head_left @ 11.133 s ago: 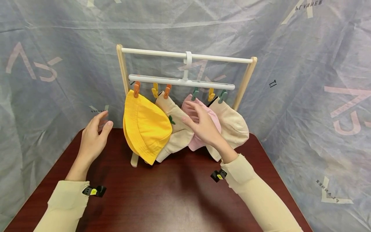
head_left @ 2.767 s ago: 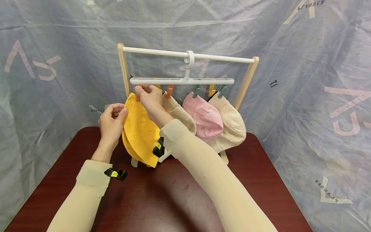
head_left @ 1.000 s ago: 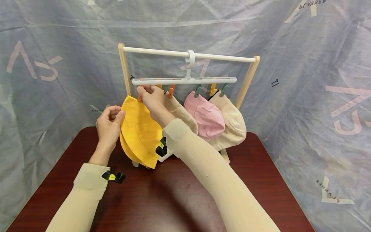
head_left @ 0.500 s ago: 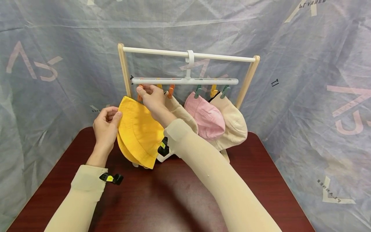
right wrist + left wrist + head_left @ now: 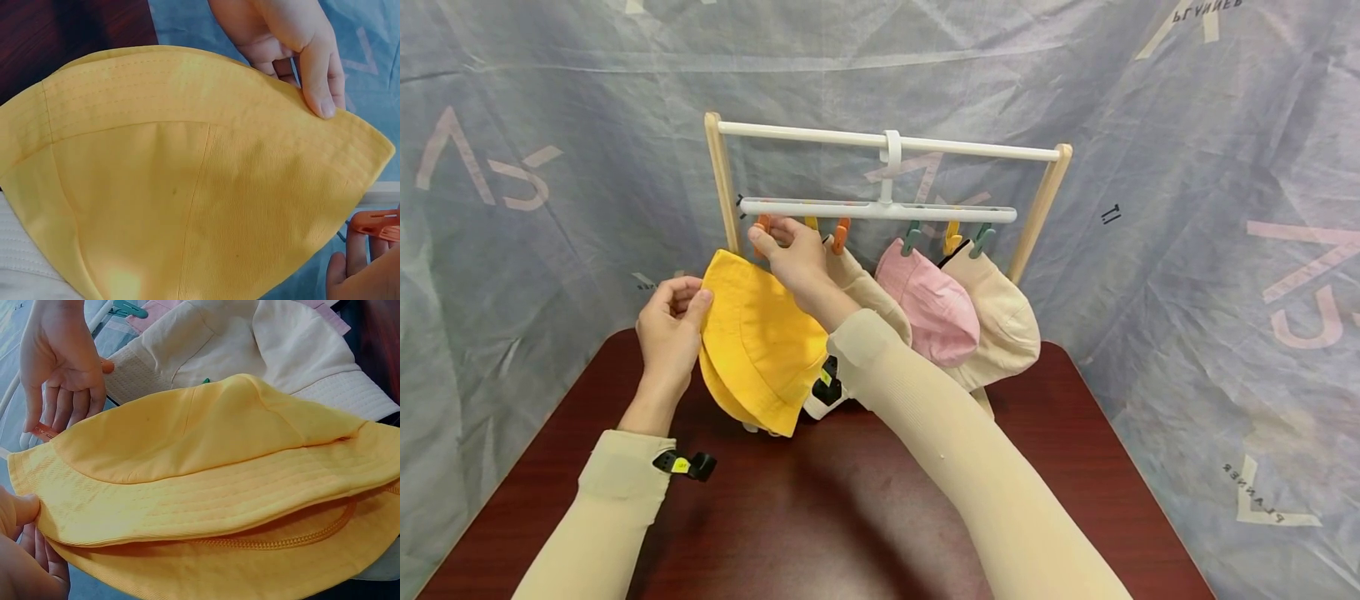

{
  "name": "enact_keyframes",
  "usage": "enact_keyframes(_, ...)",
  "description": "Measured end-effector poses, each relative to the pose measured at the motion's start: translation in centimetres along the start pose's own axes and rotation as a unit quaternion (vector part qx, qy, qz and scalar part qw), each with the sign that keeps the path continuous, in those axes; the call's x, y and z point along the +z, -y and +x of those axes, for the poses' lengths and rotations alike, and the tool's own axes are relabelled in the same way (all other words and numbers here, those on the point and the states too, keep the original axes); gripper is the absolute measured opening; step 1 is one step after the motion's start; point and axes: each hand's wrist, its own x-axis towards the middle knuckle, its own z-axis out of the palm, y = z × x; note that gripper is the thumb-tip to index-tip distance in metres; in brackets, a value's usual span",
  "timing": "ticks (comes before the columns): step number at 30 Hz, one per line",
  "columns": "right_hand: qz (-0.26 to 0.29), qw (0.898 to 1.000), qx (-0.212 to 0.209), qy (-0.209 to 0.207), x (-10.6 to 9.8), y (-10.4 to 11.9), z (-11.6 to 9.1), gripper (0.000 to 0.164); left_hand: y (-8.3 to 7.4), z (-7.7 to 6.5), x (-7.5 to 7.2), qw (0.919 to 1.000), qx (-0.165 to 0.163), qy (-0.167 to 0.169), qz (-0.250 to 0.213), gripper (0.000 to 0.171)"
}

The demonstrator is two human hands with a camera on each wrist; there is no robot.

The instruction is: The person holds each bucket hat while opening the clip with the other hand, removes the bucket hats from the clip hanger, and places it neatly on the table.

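Note:
A yellow bucket hat (image 5: 760, 333) is held at its brim by my left hand (image 5: 668, 333), thumb in front and fingers behind. Beside it, my right hand (image 5: 802, 262) pinches the leftmost orange clothespin (image 5: 763, 222) under the white hanger bar (image 5: 820, 207). In the right wrist view the hat's brim corner stands apart from that orange clothespin. A cream hat (image 5: 868, 296) with a green leaf detail hangs just behind my right wrist, partly hidden. A pink hat (image 5: 928, 308) and another cream hat (image 5: 1000, 321) hang to the right.
Green clothespins (image 5: 911, 238), a yellow clothespin (image 5: 952, 237) and another orange clothespin (image 5: 841, 236) line the bar. The hanger hooks over a white rail (image 5: 977, 150) between wooden posts (image 5: 1041, 208). All stands on a dark red table (image 5: 760, 517) before grey cloth.
Earlier both hands were apart from the hat. Since then my left hand has gripped the brim and my right hand the clothespin. The hat has shifted left and come away from the clothespin.

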Motion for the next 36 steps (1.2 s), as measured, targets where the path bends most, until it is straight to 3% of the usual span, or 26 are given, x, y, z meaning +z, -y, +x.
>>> enact_keyframes(8,-0.005,0.999,-0.013,0.029,-0.6,0.1,-0.5,0.043,-0.6,-0.4,-0.3,1.0000,0.000,-0.004,-0.005,0.027)
enact_keyframes(22,-0.025,0.998,-0.012,0.063,-1.7,-0.2,-1.4,0.048,0.5,-0.4,-0.6,0.9993,0.010,-0.008,-0.034,0.028)
enact_keyframes(36,-0.043,0.993,-0.013,0.106,-4.3,-0.1,-3.6,0.051,0.8,-1.0,-0.8,0.9987,0.009,0.001,-0.050,0.028)
